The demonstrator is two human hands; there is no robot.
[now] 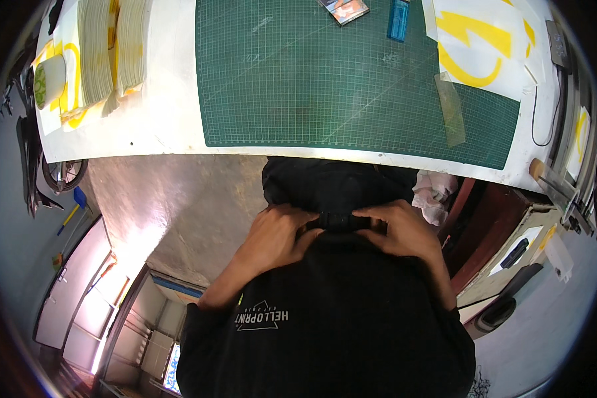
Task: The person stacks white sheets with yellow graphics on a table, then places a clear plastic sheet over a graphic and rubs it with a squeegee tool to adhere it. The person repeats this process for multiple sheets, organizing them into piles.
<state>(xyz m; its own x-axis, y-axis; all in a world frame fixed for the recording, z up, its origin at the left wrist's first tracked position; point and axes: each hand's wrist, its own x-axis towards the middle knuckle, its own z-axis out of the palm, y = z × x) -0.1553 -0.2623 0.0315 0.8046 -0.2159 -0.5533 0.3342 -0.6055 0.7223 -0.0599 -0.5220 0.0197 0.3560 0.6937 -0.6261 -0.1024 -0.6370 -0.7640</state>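
Observation:
At waist height, just below the table's near edge, a black strap with what looks like a buckle [338, 221] lies across my black shirt. My left hand [280, 229] pinches its left end between thumb and fingers. From the other side, my right hand [397, 227] grips the right end the same way. Black on black, the strap's outline is hard to make out, and I cannot tell if the buckle is fastened.
A white table [169, 136] carries a green cutting mat [298, 86], a blue lighter [398, 20], a small pack [345, 10], stacked paper strips [96, 53] and sheets with yellow shapes [477, 40]. A brown wooden cabinet [487, 229] stands to the right.

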